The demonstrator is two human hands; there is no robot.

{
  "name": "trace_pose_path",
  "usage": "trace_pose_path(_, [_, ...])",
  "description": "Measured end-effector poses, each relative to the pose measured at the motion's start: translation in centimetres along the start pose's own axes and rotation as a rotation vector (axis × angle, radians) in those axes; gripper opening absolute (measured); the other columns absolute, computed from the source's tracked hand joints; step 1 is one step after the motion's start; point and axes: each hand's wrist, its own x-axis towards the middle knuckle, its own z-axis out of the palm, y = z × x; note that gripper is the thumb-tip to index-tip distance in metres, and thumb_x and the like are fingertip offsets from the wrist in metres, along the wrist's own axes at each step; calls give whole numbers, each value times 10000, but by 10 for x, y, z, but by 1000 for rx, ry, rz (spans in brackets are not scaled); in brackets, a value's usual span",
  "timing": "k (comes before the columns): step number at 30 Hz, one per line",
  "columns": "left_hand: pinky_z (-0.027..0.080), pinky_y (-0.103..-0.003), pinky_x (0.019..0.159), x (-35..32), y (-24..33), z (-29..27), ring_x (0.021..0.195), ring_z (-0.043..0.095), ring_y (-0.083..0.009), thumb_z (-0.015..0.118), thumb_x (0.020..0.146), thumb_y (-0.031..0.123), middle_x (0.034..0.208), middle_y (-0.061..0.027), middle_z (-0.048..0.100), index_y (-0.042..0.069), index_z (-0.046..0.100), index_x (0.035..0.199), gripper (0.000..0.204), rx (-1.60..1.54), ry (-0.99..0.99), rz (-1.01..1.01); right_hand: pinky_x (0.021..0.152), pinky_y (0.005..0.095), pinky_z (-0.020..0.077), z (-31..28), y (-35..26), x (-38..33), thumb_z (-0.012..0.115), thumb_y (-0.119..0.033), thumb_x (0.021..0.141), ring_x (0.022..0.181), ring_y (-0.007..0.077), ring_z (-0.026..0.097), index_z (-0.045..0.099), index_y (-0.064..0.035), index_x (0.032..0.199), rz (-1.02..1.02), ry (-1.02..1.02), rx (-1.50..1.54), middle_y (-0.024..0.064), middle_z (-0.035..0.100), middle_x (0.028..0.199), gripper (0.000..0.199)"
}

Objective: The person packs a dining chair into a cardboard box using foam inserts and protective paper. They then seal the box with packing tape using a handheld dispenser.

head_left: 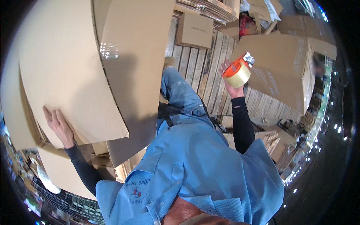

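Note:
My left hand [60,126] lies with its fingers stretched out on a large brown cardboard flap [75,78], near its lower left corner. This flap belongs to a big carton at my left, and a second flap [138,56] stands beside it across a gap. A short piece of clear tape [109,51] sticks to that second flap by the gap. My right hand [234,90], held out to the right, grips an orange tape dispenser [231,69] carrying a roll of clear yellowish tape [240,78]. The dispenser is apart from the carton.
A large closed carton [277,67] stands on the slatted wooden floor [210,75] at the right. Farther ahead are a smaller box [195,30] and stacked flat cardboard [210,9]. More cardboard sheets [273,138] lie beside my right elbow.

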Motion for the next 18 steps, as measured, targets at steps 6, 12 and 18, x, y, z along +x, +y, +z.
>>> trace_pose_path(6, [238, -430, 1185, 4, 9, -5, 1458, 285, -359, 399, 1064, 336, 1598, -201, 286, -105, 477, 1385, 551, 120, -24, 19, 1092, 502, 408, -27, 23, -38, 466, -411, 1019, 1257, 311, 519, 503, -99, 1354, 78, 134, 52, 129, 521, 1424, 459])
trace_pose_path(12, [240, -402, 1188, 5, 0, -1, 1466, 287, -336, 402, 1061, 355, 1609, -184, 275, -98, 473, 1392, 566, 66, -17, -13, 1098, 500, 423, -30, 15, -8, 460, -347, 1029, 1242, 302, 545, 473, -98, 1397, 73, -35, 150, 141, 527, 1421, 445])
trace_pose_path(18, [302, -429, 1174, 11, -29, -2, 1445, 326, -385, 458, 996, 154, 1564, -241, 324, 75, 484, 1454, 465, 399, -149, 110, 1070, 501, 454, -76, -26, 33, 428, -386, 1037, 1211, 304, 571, 463, -100, 1409, 95, -160, 278, 151, 528, 1424, 470])
